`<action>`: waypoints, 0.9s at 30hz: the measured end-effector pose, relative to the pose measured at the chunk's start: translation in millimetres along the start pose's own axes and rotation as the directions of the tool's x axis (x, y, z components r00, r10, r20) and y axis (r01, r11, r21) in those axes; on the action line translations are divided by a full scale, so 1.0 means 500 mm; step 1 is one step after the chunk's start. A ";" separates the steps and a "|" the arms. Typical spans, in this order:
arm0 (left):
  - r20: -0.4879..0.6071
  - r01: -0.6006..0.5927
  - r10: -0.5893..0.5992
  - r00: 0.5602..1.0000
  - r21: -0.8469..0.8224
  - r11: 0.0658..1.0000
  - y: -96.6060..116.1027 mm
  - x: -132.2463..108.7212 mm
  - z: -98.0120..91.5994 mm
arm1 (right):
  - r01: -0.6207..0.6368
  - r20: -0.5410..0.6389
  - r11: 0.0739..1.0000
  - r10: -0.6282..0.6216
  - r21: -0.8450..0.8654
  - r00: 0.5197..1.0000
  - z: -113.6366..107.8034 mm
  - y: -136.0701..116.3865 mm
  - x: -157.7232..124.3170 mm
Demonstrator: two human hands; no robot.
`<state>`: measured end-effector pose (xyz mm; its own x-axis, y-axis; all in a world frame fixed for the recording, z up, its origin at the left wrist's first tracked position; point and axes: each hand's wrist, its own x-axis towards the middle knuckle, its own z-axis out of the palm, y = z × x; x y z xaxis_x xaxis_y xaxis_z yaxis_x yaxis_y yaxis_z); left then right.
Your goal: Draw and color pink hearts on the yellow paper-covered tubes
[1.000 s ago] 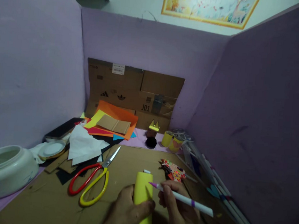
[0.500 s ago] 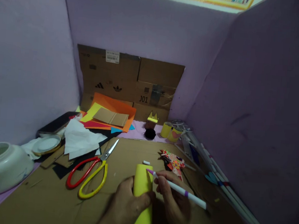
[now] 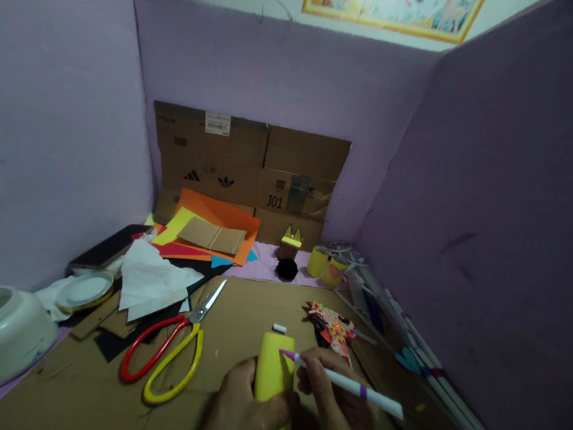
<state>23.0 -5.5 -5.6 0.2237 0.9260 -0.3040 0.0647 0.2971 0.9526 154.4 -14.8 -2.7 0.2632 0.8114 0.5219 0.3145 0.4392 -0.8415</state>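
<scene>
A long yellow paper-covered piece (image 3: 274,366) points away from me at the bottom middle. My left hand (image 3: 249,409) is wrapped round it, thumb across its top face. In my right hand (image 3: 334,393) is a white marker (image 3: 347,382) with a purple band, pinched between the fingers. Its purple tip is at the upper part of the yellow surface; whether it touches cannot be told. Just beyond the yellow piece lies a small white cap (image 3: 279,328).
Scissors (image 3: 191,320) with red and yellow handles lie left of my hands. A white pot (image 3: 4,344), white tissue (image 3: 153,280) and coloured paper (image 3: 242,228) are further left. Patterned fabric (image 3: 334,326) and long white tubes (image 3: 433,368) are on the right.
The view has tilted up slightly, so everything sits lower in the picture. Both hands keep their hold, and the marker tip stays near the same part of the yellow piece.
</scene>
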 end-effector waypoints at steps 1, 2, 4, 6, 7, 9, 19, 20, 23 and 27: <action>-0.010 0.000 0.000 1.000 0.020 1.000 -0.004 0.003 -0.001 | 0.005 -0.027 1.000 -0.004 0.008 1.000 0.003 0.001 -0.001; -0.018 0.002 -0.002 1.000 0.033 0.999 -0.007 0.005 -0.003 | 0.007 -0.050 1.000 -0.006 0.019 0.999 0.007 0.002 -0.002; -0.021 0.005 -0.005 1.000 0.037 0.999 -0.010 0.009 -0.005 | 0.003 -0.081 0.999 0.000 0.040 0.997 0.012 0.004 -0.004; -0.008 -0.003 0.003 1.000 0.020 1.000 -0.009 0.009 -0.005 | -0.003 -0.086 0.999 0.007 0.045 0.996 0.013 0.007 -0.005; -0.002 -0.010 0.010 1.000 0.013 1.000 -0.007 0.008 -0.004 | 0.003 -0.075 0.999 0.000 0.041 0.997 0.012 0.009 -0.005; -0.002 -0.018 0.018 1.000 0.021 1.000 -0.003 0.005 -0.002 | 0.025 -0.026 0.999 -0.025 0.026 0.999 0.006 0.012 -0.004; 0.004 -0.014 0.014 1.000 0.029 0.999 0.017 -0.006 0.005 | 0.012 0.039 1.000 -0.012 -0.006 0.999 -0.004 0.007 0.000; -0.002 -0.012 0.012 1.000 0.048 0.999 0.018 -0.007 0.005 | 0.016 0.034 1.000 -0.016 -0.001 0.999 -0.003 0.007 -0.001; -0.009 0.006 -0.005 1.000 0.071 0.997 0.020 -0.007 0.004 | 0.030 0.007 1.000 -0.030 0.003 1.000 -0.002 0.011 0.000; 0.005 0.026 -0.026 1.000 0.076 0.997 0.018 -0.008 0.002 | 0.029 0.003 0.999 -0.029 -0.014 1.000 -0.004 0.015 0.002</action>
<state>23.8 -6.6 4.1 0.2267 0.9169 -0.3286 0.1440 0.3021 0.9423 158.8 -11.4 -8.1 0.2509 0.7996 0.5455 0.3351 0.4570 -0.8240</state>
